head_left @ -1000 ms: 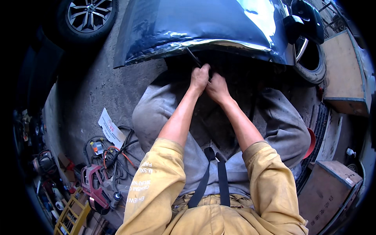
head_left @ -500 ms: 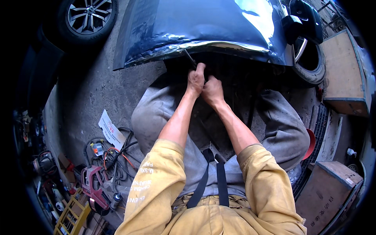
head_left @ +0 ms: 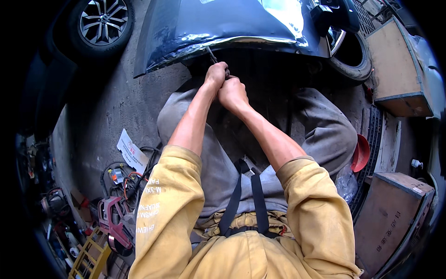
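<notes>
A dark blue car body panel lies ahead of me, its near edge crumpled, with a bright silvery strip. Against that edge rests the tip of a dark metal rod-like tool; its exact kind is hidden by my grip. My left hand is closed around the tool, just short of the panel. Close behind it, to the right, my right hand is also closed at the tool's near end. Shadow under the panel edge hides what lies beneath.
A black side mirror and a tyre are at the far right, beside wooden boxes. A wheel stands far left. Cables, a white sheet, a pink-framed tool and a yellow frame lie left. A red bowl sits right.
The whole view has shifted, so the panel appears farther left and higher. My left hand sits slightly closer to the panel edge. Both hands keep their grip on the tool.
</notes>
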Demonstrator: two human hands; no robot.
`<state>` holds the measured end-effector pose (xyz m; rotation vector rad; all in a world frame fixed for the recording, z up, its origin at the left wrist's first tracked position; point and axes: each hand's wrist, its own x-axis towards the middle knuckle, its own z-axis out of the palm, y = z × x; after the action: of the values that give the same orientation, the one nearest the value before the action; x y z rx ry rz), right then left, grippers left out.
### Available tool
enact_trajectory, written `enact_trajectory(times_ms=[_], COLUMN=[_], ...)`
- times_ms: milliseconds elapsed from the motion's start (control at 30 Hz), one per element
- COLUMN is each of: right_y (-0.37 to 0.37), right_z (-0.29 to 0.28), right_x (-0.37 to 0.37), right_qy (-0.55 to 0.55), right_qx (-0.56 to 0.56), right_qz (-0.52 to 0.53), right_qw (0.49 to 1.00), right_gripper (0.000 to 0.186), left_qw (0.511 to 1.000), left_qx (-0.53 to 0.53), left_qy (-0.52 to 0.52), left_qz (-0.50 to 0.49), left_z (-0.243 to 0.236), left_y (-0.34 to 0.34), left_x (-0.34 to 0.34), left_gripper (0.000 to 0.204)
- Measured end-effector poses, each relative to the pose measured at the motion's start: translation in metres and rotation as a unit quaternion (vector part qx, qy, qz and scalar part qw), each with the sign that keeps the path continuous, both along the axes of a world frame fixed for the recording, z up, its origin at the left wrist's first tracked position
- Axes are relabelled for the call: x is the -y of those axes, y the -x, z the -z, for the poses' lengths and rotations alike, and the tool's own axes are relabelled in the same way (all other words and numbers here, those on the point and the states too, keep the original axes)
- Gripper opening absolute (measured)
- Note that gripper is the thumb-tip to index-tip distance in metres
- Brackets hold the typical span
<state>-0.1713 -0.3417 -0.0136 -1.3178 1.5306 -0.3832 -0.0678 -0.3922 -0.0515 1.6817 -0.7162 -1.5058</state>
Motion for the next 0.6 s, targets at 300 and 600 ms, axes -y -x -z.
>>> enact_trajectory(times_ms=[300, 600], right_y=[0.008, 0.01], right_z=[0.042, 0.084], right_x=[0.007, 0.022], right_qy=[0.065, 0.173], right_qx=[-0.006, 0.049], right_qz=[-0.009, -0.018], right_qw=[0.998, 0.984], right_gripper=[0.046, 0.04], left_qw=[0.99, 0.986], left_qx=[-0.047, 0.024], left_qy=[0.118, 0.153], left_qz=[-0.056, -0.063], left_z=[0.019, 0.05], left_y=[0.014, 0.012], left_x=[-0.011, -0.004], left_gripper=[0.032, 0.033])
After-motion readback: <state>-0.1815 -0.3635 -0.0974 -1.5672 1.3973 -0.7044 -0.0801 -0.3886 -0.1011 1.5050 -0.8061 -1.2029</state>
